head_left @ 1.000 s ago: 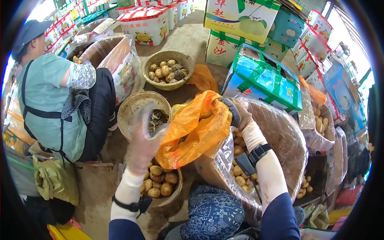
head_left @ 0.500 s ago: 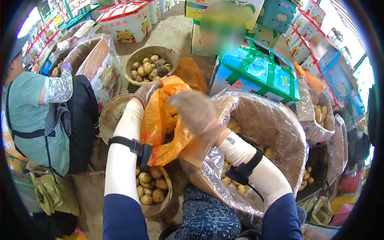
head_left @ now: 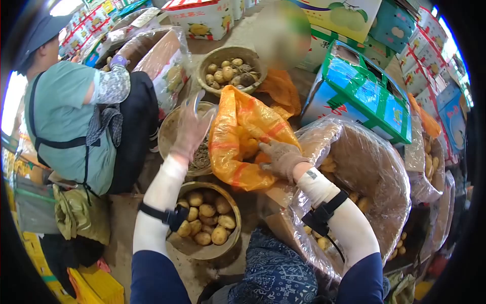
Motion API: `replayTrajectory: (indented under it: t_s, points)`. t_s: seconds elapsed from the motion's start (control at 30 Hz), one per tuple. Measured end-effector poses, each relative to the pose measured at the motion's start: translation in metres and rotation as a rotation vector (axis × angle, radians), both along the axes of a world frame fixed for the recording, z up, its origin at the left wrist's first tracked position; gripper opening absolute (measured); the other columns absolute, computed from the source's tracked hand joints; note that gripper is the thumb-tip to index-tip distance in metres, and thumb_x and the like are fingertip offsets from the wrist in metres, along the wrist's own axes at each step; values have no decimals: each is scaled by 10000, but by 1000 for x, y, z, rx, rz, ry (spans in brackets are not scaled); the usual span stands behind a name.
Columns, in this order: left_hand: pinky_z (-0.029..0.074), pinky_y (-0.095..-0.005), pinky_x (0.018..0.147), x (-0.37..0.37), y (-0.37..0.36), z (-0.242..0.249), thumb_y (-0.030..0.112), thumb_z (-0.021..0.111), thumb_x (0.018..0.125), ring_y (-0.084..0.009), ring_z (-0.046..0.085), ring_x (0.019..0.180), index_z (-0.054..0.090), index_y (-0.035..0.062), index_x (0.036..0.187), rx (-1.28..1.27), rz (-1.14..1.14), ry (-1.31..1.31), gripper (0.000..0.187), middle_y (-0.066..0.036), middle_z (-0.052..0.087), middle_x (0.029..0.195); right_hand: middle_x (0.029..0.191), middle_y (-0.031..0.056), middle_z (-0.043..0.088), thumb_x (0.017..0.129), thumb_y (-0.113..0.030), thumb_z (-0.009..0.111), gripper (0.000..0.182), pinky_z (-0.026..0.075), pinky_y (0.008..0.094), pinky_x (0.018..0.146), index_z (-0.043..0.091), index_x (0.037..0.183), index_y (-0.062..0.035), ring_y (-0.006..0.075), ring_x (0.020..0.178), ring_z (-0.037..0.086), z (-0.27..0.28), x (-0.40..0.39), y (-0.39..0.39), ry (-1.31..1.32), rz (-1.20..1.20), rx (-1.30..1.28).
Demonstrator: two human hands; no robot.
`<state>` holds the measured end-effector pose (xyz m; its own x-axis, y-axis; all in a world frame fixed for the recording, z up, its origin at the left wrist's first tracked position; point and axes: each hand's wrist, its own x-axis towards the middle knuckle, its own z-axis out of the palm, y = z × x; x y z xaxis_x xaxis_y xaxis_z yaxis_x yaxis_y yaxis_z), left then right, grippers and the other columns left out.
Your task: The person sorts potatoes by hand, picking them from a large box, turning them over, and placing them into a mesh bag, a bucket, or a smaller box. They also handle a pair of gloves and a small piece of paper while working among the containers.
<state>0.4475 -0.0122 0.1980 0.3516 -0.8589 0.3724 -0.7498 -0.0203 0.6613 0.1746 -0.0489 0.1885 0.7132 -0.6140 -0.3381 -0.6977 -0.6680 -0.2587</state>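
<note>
- Co-worker in a green top and dark apron (head_left: 66, 121) sits far left, one gloved hand up at a plastic-lined cardboard carton (head_left: 152, 55); face not described.
- Left hand (head_left: 190, 129), gloved, has come off the bag mouth it pinched half a second ago and now hangs raised over a shallow woven basket of dry scraps (head_left: 169, 134). It is motion-blurred, with a bit of clear film near the fingers; cannot tell if it grips anything.
- Round woven basket of yellow potatoes (head_left: 207, 218) sits below the left forearm, near the knees.
- Orange plastic bag (head_left: 243, 137), bulging with potatoes, now slumps between both hands against the rim of the big carton; earlier it was held up by the mouth.
- Right hand (head_left: 281, 158), gloved, has dropped from above the bag to press on its lower right side, fingers spread and curled into the plastic, steadying it — so bag handling looks to have passed to one hand.
- Large plastic-lined brown carton (head_left: 369, 167) on the right: contents mostly hidden by glare, only a few potatoes show.
- Second potato basket (head_left: 228, 73) behind; one box above is blurred out, and the frame edges are cut off by the lens.
</note>
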Motion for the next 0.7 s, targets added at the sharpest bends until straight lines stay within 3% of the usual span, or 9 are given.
replayTrajectory:
  t_s: [0.1, 0.2, 0.27, 0.4, 0.43, 0.5, 0.53, 0.7]
  points:
    - [413, -426, 1023, -3, 62, -16, 207, 710, 848, -382, 531, 1187, 563, 47, 1307, -99, -30, 198, 508, -226, 575, 1252, 1212, 145, 612, 885, -370, 637, 487, 480, 455, 911, 530, 1295, -130, 343, 1105, 598, 7, -5, 11, -87, -11, -82]
    - [434, -410, 994, -30, 113, 1, 159, 720, 838, -355, 560, 1150, 586, 39, 1274, -6, -179, 113, 472, -205, 594, 1209, 1210, 125, 615, 882, -349, 636, 469, 483, 446, 892, 547, 1283, -125, 316, 1075, 600, 19, -24, 26, -189, 53, -207]
    - [447, -404, 977, -38, 129, -5, 147, 721, 836, -344, 573, 1132, 586, 37, 1273, 12, -214, 144, 470, -196, 600, 1200, 1200, 106, 617, 869, -308, 648, 443, 487, 435, 870, 573, 1259, -111, 294, 1042, 600, 31, -48, 43, -442, 115, -496]
    - [502, -368, 895, -53, 135, 13, 103, 717, 835, -287, 625, 1041, 588, 32, 1277, 7, -244, 79, 466, -152, 614, 1157, 1234, 123, 612, 850, -239, 692, 430, 479, 433, 916, 602, 1255, -124, 316, 1089, 592, 96, -125, 87, -427, -48, -458]
    - [518, -356, 868, -59, 133, 13, 56, 698, 837, -261, 626, 1026, 581, 34, 1293, -69, -285, 206, 471, -145, 611, 1155, 1191, 134, 636, 843, -211, 698, 405, 496, 430, 897, 619, 1226, -105, 320, 1056, 614, 107, -150, 100, -406, -95, -499]
    - [514, -335, 904, -66, 132, 29, -24, 664, 837, -225, 604, 1090, 570, 15, 1301, -25, -313, 230, 475, -125, 613, 1176, 1131, 146, 660, 845, -190, 692, 379, 515, 422, 871, 630, 1204, -84, 331, 1016, 633, 120, -203, 127, -449, -198, -536]
    - [510, -332, 914, -73, 131, 37, -19, 663, 841, -218, 598, 1105, 565, 5, 1300, -37, -362, 298, 470, -121, 613, 1195, 1127, 141, 666, 876, -240, 653, 354, 504, 418, 900, 628, 1187, -73, 327, 1034, 631, 124, -231, 144, -388, -257, -568]
    - [500, -330, 934, -124, 118, 102, 2, 653, 859, -205, 604, 1096, 556, -14, 1300, 40, -568, 357, 452, -116, 614, 1245, 1095, 152, 667, 852, -190, 677, 348, 515, 417, 874, 645, 1168, -49, 334, 1011, 635, 145, -331, 232, -360, -548, -448]
